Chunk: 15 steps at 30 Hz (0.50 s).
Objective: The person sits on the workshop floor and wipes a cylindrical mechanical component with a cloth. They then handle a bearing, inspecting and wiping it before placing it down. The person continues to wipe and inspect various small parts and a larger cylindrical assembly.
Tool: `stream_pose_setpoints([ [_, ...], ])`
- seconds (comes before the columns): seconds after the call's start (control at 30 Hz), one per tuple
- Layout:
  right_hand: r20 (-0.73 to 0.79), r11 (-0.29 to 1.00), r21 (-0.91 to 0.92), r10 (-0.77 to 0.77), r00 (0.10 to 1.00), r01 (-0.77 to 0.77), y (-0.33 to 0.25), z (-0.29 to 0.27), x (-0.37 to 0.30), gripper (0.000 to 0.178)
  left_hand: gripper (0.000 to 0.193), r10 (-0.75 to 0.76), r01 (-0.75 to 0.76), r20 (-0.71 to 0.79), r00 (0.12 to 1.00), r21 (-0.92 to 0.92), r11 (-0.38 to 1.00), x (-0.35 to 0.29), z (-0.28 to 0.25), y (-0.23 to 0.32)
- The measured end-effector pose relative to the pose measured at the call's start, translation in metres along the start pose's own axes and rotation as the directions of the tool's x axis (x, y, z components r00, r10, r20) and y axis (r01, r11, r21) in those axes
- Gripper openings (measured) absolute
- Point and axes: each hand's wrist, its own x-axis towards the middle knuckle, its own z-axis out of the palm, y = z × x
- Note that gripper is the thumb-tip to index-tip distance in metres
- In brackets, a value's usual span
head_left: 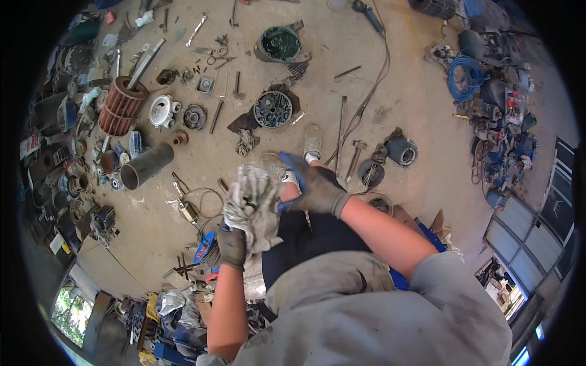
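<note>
A crumpled, grey-white stained rag [251, 210] is bunched up in front of my body. My left hand [232, 245], in a dark work glove, is closed around its lower left part. My right hand [314, 190], in a grey glove with blue fingers, is just right of the rag. Its thumb and fingers are spread apart, and nothing shows between them. Beyond my shoes, a round container [273, 110] of dark, wet-looking small parts stands on the floor. A second, crumpled cloth [246, 143] lies near it.
A green-lined metal housing [281, 44] stands farther off. To the left are a rusty red rotor [124, 105], a large pipe [146, 166] and a white end cover [163, 111]. On the right lie a hammer [356, 160], a motor stator [401, 151] and a trailing cable [366, 100].
</note>
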Motion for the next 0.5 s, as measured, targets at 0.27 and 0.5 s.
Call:
stream_pose_setpoints([
  [0.27, 0.066, 0.961, 0.057, 0.265, 0.962, -0.269, 0.102, 0.051, 0.05, 0.101, 0.042, -0.177, 0.18, -0.079, 0.981, 0.037, 0.983, 0.103, 0.1, -0.025],
  [0.5, 0.046, 0.791, 0.338, 0.527, 0.848, -0.51, 0.254, 0.016, 0.045, 0.058, 0.045, -0.315, 0.289, 0.062, 0.947, 0.265, 0.92, 0.204, 0.151, -0.117],
])
